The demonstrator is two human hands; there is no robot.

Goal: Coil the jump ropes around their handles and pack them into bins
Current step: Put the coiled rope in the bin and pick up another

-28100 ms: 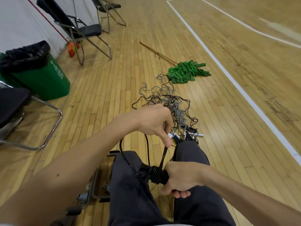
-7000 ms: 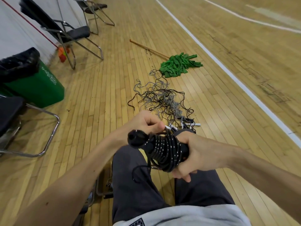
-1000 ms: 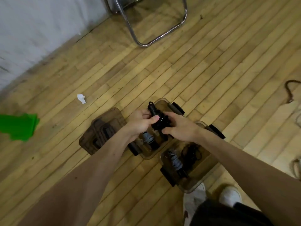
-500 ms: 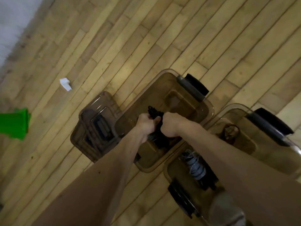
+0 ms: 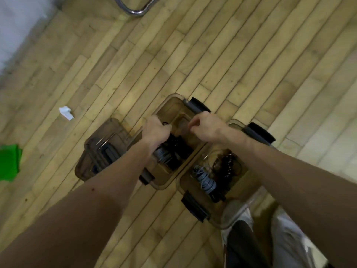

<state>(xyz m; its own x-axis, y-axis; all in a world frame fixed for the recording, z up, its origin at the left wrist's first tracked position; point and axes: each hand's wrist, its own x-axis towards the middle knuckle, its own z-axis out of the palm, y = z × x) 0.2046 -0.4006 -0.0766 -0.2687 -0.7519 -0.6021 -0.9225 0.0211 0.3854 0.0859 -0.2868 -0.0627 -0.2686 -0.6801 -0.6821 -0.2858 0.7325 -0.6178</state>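
The middle bin (image 5: 170,107) and right bin (image 5: 243,180) hold two coiled ropes (image 5: 206,181) each; left hand (image 5: 154,130) curls by the black rope (image 5: 176,146), cannot tell if holding; right hand (image 5: 206,128) is an empty fist

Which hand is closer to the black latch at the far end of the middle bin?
Right. The right hand is just beside the black latch, at its near edge. The left hand is farther off, over the opposite side of the middle bin.
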